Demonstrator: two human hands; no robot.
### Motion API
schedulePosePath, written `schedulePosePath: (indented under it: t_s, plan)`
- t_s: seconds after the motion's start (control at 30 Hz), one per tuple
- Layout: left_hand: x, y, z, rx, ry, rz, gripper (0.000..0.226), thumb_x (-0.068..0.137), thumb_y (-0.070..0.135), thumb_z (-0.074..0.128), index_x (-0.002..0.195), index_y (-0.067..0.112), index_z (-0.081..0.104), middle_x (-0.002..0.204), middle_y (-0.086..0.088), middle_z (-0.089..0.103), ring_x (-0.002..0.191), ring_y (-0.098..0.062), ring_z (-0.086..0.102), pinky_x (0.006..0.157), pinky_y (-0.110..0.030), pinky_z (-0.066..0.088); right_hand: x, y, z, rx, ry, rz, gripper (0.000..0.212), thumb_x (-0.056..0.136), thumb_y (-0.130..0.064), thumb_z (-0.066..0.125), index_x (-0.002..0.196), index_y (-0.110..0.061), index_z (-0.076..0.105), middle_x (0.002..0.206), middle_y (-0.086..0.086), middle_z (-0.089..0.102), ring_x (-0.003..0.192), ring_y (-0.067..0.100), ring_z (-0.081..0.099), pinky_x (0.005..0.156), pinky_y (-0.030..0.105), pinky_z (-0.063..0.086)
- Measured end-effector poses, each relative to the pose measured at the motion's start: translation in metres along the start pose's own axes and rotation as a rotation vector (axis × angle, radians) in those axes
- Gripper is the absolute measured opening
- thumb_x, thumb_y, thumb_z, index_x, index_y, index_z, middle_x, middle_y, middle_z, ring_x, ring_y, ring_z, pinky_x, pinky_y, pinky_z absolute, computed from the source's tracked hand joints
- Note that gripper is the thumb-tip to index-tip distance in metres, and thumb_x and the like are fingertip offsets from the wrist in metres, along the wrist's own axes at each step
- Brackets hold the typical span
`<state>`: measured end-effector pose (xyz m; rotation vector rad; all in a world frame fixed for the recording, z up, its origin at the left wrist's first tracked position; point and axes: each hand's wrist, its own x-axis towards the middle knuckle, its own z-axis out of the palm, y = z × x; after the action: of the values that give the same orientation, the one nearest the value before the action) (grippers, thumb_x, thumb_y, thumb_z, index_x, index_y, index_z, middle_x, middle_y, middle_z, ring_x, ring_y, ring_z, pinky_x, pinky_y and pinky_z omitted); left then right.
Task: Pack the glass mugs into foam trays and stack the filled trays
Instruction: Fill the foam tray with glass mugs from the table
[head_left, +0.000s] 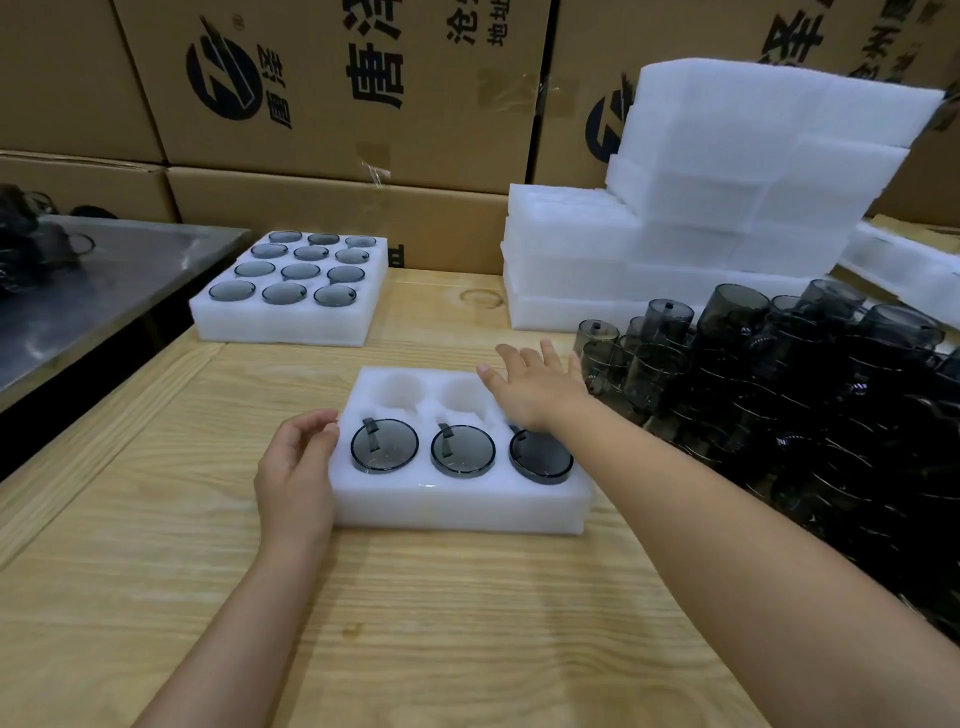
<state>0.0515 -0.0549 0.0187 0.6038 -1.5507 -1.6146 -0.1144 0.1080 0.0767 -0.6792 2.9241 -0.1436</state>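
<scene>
A white foam tray (457, 506) lies in the middle of the wooden table. Its front row holds three smoky glass mugs (384, 446), bottoms up. Two empty pockets (399, 391) show in the row behind. My left hand (296, 475) rests against the tray's left edge with fingers loosely curled. My right hand (535, 387) hovers with straight fingers over the tray's far right corner, a short way from a big pile of loose dark glass mugs (810, 395) on the right. A filled tray (283, 322) with several mugs sits at the far left of the table.
Stacks of foam trays and foam blocks (727, 208) stand at the back right. Cardboard boxes (337, 93) form a wall behind the table. A grey metal table (104, 291) adjoins on the left.
</scene>
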Motion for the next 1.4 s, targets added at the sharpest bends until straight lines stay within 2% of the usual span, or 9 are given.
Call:
schedulePosePath:
  t_s: [0.13,0.3,0.53,0.73,0.87,0.93,1.07,1.23,1.4]
  plan:
    - [0.002,-0.001,-0.001,0.016,-0.022,-0.017,0.014,0.091,0.009,0.054,0.095,0.016,0.066,0.089,0.008,0.065,0.088,-0.013,0.058,0.080,-0.029,0.044,-0.016,-0.005,-0.005,0.059,0.201,0.033,0.058,0.100,-0.049,0.017,0.132,-0.009,0.043,0.132,0.017,0.048,0.122,0.034,0.044,0.096,0.044,0.035]
    - [0.000,0.001,-0.002,-0.001,-0.036,-0.033,0.014,0.083,0.019,0.056,0.092,0.020,0.066,0.095,0.001,0.066,0.094,-0.018,0.058,0.086,-0.036,0.043,-0.038,0.021,-0.030,-0.219,0.615,0.073,0.031,0.094,-0.021,0.040,0.121,-0.009,0.051,0.123,0.010,0.053,0.114,0.030,0.044,0.089,0.038,0.035]
    - [0.001,0.002,0.001,-0.007,-0.012,-0.042,0.014,0.091,0.007,0.054,0.093,0.015,0.066,0.090,0.002,0.065,0.089,-0.016,0.057,0.079,-0.030,0.044,-0.047,0.065,-0.046,-0.654,0.261,0.357,0.034,0.087,-0.021,0.049,0.119,-0.019,0.060,0.137,0.012,0.042,0.128,0.035,0.026,0.109,0.051,0.014]
    - [0.001,0.002,0.001,0.026,0.004,-0.029,0.014,0.092,0.007,0.053,0.094,0.012,0.066,0.090,0.001,0.065,0.090,-0.016,0.057,0.082,-0.033,0.043,-0.042,0.060,-0.056,-0.477,0.265,0.327,0.025,0.089,-0.022,0.049,0.111,-0.016,0.058,0.123,0.007,0.053,0.126,0.030,0.036,0.110,0.056,0.008]
    - [0.002,0.002,0.001,0.029,0.013,-0.027,0.014,0.092,0.007,0.053,0.092,0.013,0.066,0.087,0.005,0.065,0.087,-0.015,0.057,0.077,-0.028,0.043,-0.044,0.046,-0.068,-0.321,0.334,0.213,0.018,0.088,-0.023,0.051,0.073,-0.013,0.048,0.094,0.005,0.051,0.105,0.027,0.048,0.104,0.050,0.023]
    - [0.002,0.002,0.002,0.036,0.016,-0.025,0.014,0.092,0.006,0.053,0.092,0.013,0.066,0.087,0.005,0.065,0.088,-0.015,0.057,0.078,-0.029,0.043,-0.044,0.035,-0.074,-0.028,0.349,0.115,0.024,0.085,-0.020,0.056,0.066,-0.006,0.053,0.077,0.006,0.051,0.079,0.025,0.052,0.079,0.034,0.040]
    - [0.002,0.001,0.002,0.037,0.021,-0.026,0.015,0.092,0.006,0.053,0.091,0.014,0.066,0.086,0.007,0.065,0.087,-0.014,0.057,0.077,-0.028,0.043,-0.045,0.006,-0.080,0.500,0.255,0.042,0.039,0.085,-0.038,0.066,0.064,-0.008,0.054,0.052,0.002,0.034,0.043,0.014,0.035,0.045,0.024,0.025]
    - [0.002,0.001,0.002,0.032,0.022,-0.035,0.017,0.091,0.006,0.053,0.086,0.017,0.065,0.084,0.006,0.065,0.085,-0.016,0.057,0.078,-0.031,0.043,-0.035,-0.019,-0.071,0.806,0.034,0.035,0.055,0.083,-0.045,0.067,0.112,0.001,0.063,0.084,0.014,0.062,0.073,0.018,0.053,0.073,0.033,0.051]
    - [0.001,0.003,0.002,0.017,0.026,-0.039,0.019,0.091,0.007,0.053,0.085,0.020,0.064,0.084,0.008,0.065,0.082,-0.014,0.057,0.074,-0.029,0.043,-0.022,-0.030,-0.063,0.716,-0.114,0.006,0.054,0.082,-0.047,0.066,0.110,-0.003,0.056,0.093,0.005,0.057,0.084,0.023,0.062,0.088,0.042,0.054]
